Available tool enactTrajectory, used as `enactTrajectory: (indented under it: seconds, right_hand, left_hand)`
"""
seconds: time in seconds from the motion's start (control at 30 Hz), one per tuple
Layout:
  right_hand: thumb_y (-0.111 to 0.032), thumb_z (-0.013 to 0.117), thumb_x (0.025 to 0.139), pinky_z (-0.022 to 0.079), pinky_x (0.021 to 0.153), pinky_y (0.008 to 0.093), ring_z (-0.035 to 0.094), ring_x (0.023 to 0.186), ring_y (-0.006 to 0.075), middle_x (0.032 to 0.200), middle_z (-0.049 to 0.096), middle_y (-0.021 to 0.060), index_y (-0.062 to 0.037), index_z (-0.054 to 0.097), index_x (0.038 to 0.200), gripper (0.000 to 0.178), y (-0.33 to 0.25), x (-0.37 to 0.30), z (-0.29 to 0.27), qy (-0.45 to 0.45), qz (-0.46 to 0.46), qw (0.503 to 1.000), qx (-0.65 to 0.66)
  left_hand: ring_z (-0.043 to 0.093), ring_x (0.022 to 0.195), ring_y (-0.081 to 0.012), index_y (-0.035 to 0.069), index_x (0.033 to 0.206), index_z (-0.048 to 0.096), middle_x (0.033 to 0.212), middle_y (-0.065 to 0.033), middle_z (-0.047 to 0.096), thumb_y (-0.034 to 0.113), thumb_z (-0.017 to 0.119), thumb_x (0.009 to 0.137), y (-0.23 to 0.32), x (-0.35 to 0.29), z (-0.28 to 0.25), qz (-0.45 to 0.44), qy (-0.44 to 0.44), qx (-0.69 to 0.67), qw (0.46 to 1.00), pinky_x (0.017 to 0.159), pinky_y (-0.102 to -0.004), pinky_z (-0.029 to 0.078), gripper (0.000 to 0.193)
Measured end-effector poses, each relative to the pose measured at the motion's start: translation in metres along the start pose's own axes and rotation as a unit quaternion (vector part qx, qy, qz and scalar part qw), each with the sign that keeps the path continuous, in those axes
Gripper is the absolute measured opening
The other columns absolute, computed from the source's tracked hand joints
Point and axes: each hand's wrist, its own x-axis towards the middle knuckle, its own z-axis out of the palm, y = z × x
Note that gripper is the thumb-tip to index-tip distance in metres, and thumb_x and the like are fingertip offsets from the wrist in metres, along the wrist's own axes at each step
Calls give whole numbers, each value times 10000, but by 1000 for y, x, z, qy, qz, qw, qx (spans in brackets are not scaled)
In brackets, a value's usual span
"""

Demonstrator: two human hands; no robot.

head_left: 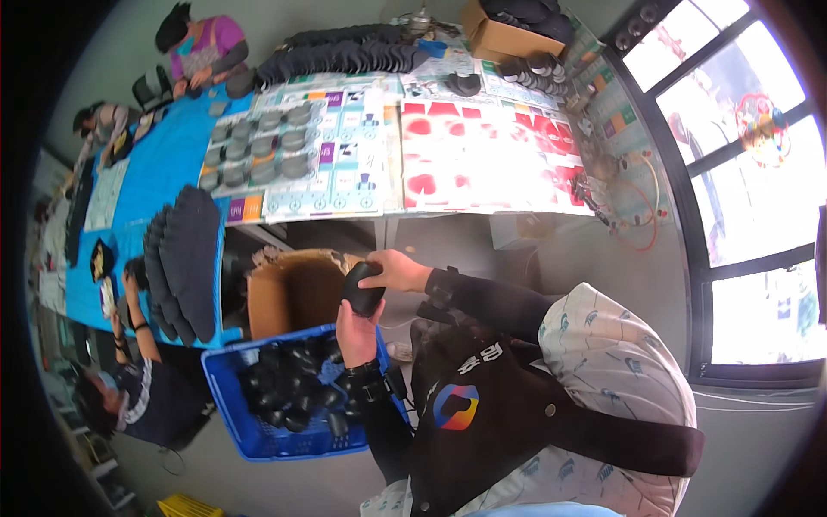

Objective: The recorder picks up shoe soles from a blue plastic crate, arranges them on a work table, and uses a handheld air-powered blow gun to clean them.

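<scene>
Between my two hands is a black, smooth, rounded cup-like piece [363, 289]; its exact kind I cannot make out. My left hand [357, 334] grips it from below, while the fingers of my right hand [401, 270] close over its upper side. Just below and left of my hands stands a blue plastic crate [226, 414] holding many similar black pieces [289, 383]. Right behind the held piece, an open cardboard box [269, 297] with torn flaps touches the crate's far side. Its inside is mostly in shadow.
Beyond the box runs a long table [392, 202] with rows of grey rounded pieces [263, 146], stacked dark curved pieces [345, 59] and red-printed sheets [491, 155]. A dark stack [185, 263] lies on blue cloth. Several co-workers sit left; one person [138, 396] is near the crate. Windows [749, 189] fill the right.
</scene>
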Motion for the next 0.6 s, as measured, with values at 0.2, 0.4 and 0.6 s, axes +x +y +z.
enactTrajectory:
  seconds: [0.2,0.4,0.6]
  right_hand:
    - [-341,789,841,543,766,431,695,853,399,889,701,253,47,697,948,413,55,27,-98,135,-22,990,-40]
    - [-224,738,907,540,719,402,703,753,261,845,726,186,76,692,992,315,221,103,-249,385,108,896,193]
    - [-196,784,854,522,669,349,673,694,190,775,718,111,50,717,923,264,341,174,-363,385,232,859,245]
  left_hand:
    - [664,1089,-206,35,1290,588,1224,-84,674,317,608,1038,-46,112,50,-18,75,75,994,898,-382,571,379]
    - [614,1147,-221,1,1366,558,1277,-92,639,215,603,1038,-105,276,112,-21,104,241,965,970,-368,492,395]
    - [626,832,-192,-29,1071,684,929,-70,703,238,698,959,-167,474,135,58,73,663,743,790,-339,498,289]
